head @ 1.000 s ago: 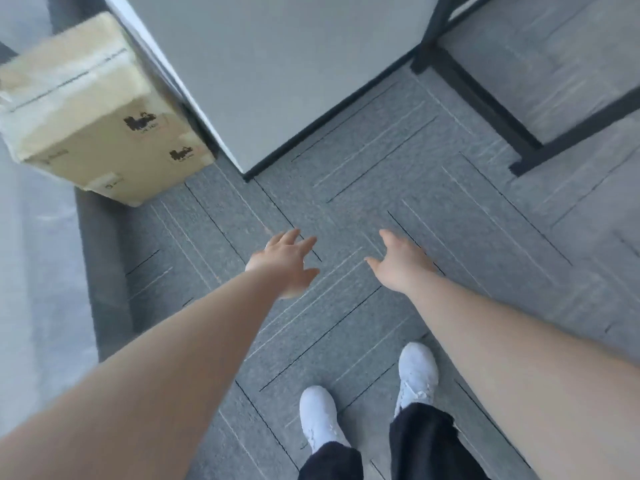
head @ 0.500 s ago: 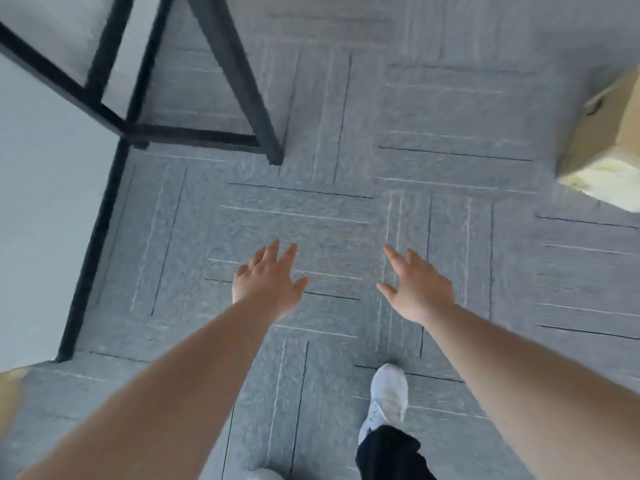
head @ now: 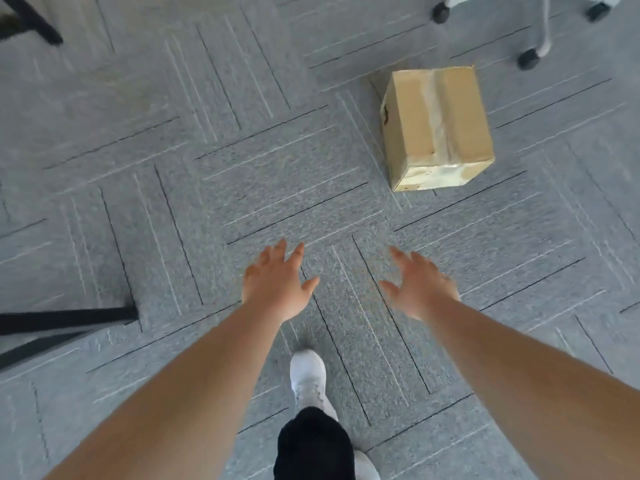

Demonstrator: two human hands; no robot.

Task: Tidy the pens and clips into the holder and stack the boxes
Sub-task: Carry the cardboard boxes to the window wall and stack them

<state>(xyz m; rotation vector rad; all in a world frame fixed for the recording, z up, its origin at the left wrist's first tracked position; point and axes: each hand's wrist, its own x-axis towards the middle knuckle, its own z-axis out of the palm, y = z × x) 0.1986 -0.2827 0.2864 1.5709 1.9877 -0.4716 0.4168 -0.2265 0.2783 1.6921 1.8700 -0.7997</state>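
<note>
I count one cardboard box (head: 438,128) on the carpet, my two empty, spread hands, left (head: 277,282) and right (head: 420,287), one white shoe (head: 308,377), and three black chair casters (head: 529,59)

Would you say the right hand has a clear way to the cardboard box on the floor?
Probably yes: the right hand is open and empty, with only bare carpet between it and the cardboard box ahead.

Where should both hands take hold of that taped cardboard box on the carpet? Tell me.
Probably the two long side faces of the cardboard box, left hand and right hand coming down from above; it sits flat, taped shut, with clear carpet either side.
</note>
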